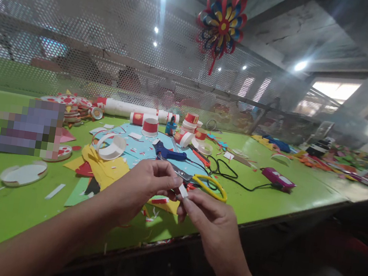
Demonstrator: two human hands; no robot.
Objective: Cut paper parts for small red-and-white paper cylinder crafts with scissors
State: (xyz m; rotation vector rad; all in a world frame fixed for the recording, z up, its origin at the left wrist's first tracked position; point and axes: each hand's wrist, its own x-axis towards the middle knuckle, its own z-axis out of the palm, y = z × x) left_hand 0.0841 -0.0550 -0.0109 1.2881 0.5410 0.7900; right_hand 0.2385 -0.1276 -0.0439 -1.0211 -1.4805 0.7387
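Note:
Between my two hands is a small white paper strip (183, 191). My left hand (155, 177) pinches its upper end between thumb and fingers. The lower end is in the pinch of my right hand (209, 213). Just beyond my hands lie scissors with yellow handles (214, 186), partly covered by my fingers. A blue hot glue gun (171, 153) rests on light blue paper (132, 137) behind them. Yellow paper (103, 169) and small red and white scraps lie around and beneath my left hand.
Red-and-white paper cups (150, 127) and a white ring (111, 146) stand further back on the green table (264, 205). A purple box (278, 179) with a black cord sits to the right. Perforated metal screening (83, 26) rises behind; a paper flower (223, 26) hangs above.

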